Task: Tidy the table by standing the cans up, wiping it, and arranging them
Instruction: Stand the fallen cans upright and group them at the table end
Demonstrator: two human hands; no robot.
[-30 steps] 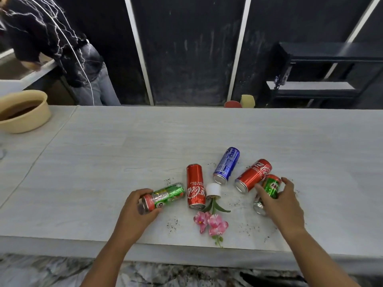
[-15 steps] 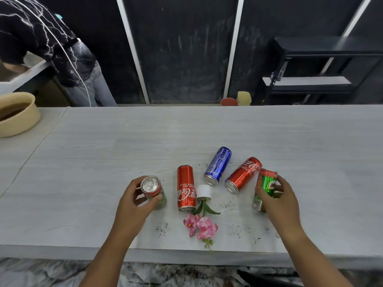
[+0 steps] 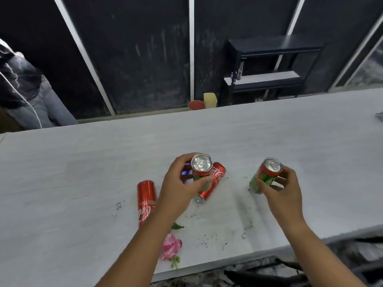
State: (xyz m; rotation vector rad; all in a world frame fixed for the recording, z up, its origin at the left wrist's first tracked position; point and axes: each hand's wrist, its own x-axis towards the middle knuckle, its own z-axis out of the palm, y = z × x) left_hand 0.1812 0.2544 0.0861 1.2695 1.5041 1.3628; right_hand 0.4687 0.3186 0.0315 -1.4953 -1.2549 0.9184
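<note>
Two green cans (image 3: 202,175) (image 3: 264,177) have red rims and silver tops. Two red cola cans (image 3: 146,201) (image 3: 215,179) carry white script. A pink flower (image 3: 171,246) lies on the pale grey wood-grain surface (image 3: 83,172), speckled with dark crumbs (image 3: 207,241).

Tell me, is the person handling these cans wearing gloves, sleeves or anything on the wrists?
No. The left hand and right hand are bare, with no gloves. Both forearms are uncovered right down to the bottom edge of the picture, so no sleeves show. No watch, bracelet or ring is visible, and no cables or markings.
</note>
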